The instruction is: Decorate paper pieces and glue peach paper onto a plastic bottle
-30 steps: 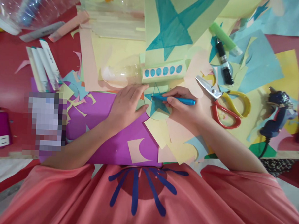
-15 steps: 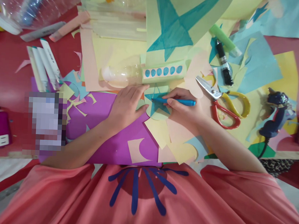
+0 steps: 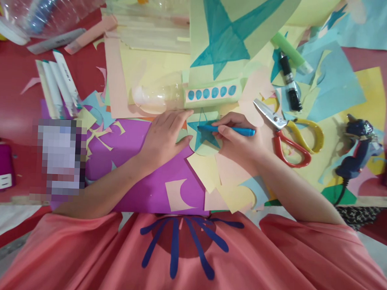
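My right hand [image 3: 237, 136] is closed around a blue marker [image 3: 242, 131], its tip touching a star drawn on a small pale green paper piece [image 3: 206, 151]. The star is mostly filled in blue, while its top point is only outlined. My left hand [image 3: 168, 133] lies flat with fingers stretched, its fingertips at the left edge of that piece. Just beyond stands a light green strip with a row of blue dots [image 3: 211, 93], beside a clear plastic bottle [image 3: 157, 95] on its side. Scissors [image 3: 287, 127] with red and yellow handles lie to the right of my right hand.
Purple paper [image 3: 131, 172] and paper scraps [image 3: 211, 173] spread under my arms. White markers [image 3: 59, 85] lie at the left, near a blurred-out rectangular object [image 3: 60, 156]. A black marker [image 3: 290, 81] and a dark blue corded tool [image 3: 356, 148] are at the right. A large star sheet [image 3: 225, 35] is behind.
The marker's tip has shifted very slightly to the right on the star, with my right hand moving along. My left hand has stayed in place.
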Motion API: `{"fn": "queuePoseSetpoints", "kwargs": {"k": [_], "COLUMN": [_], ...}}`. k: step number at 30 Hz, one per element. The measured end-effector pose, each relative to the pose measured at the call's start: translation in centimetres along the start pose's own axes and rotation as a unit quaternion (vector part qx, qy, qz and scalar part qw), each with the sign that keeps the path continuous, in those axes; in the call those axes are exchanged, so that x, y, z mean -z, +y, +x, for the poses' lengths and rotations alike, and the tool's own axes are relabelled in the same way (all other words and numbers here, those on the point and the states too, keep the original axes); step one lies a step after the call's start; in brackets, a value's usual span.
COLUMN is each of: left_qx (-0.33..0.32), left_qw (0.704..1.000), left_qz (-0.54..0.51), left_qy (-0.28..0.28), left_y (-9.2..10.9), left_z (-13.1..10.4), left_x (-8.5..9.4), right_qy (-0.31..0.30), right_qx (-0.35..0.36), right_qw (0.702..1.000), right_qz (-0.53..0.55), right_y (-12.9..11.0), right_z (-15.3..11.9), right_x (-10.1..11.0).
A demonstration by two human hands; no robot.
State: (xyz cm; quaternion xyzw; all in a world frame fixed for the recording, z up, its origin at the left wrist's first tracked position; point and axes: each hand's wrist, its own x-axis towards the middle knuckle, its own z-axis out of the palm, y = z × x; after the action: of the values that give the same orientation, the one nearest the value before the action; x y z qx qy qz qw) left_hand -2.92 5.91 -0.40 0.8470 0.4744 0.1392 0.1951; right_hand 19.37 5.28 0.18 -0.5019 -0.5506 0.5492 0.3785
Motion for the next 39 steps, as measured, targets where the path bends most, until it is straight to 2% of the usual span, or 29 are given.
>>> {"fn": "queuePoseSetpoints", "kwargs": {"k": [3,15,22,28,34,39], "left_qx": [0.003,-0.012,-0.011,-0.002,0.005,0.011], "left_qw": [1.000,1.000,1.000,1.000,1.000,1.000], "left_qz": [-0.003,0.014,0.011,0.008,0.011,0.007], "left_qy": [0.001,0.008,0.015,0.004,0.004,0.007], "left_y": [0.0,-0.1,-0.1,-0.1,-0.1,0.0], "left_z": [0.0,0.0,0.0,0.1,0.1,0.0], "left_x": [0.0,-0.1,-0.2,-0.2,-0.3,-0.2], "right_qy": [0.018,0.016,-0.027,0.106,0.120,0.109], "right_qx": [-0.011,-0.012,-0.003,0.057,0.074,0.049], "right_qw": [1.000,0.999,1.000,0.992,0.989,0.992], "right_qz": [0.018,0.037,-0.002,-0.045,-0.046,-0.037], "right_y": [0.1,0.2,0.1,-0.2,0.5,0.7], "right_z": [-0.2,-0.1,0.2,0.8,1.1,1.1], "right_x": [-0.2,-0.2,0.1,0.1,0.2,0.1]}}
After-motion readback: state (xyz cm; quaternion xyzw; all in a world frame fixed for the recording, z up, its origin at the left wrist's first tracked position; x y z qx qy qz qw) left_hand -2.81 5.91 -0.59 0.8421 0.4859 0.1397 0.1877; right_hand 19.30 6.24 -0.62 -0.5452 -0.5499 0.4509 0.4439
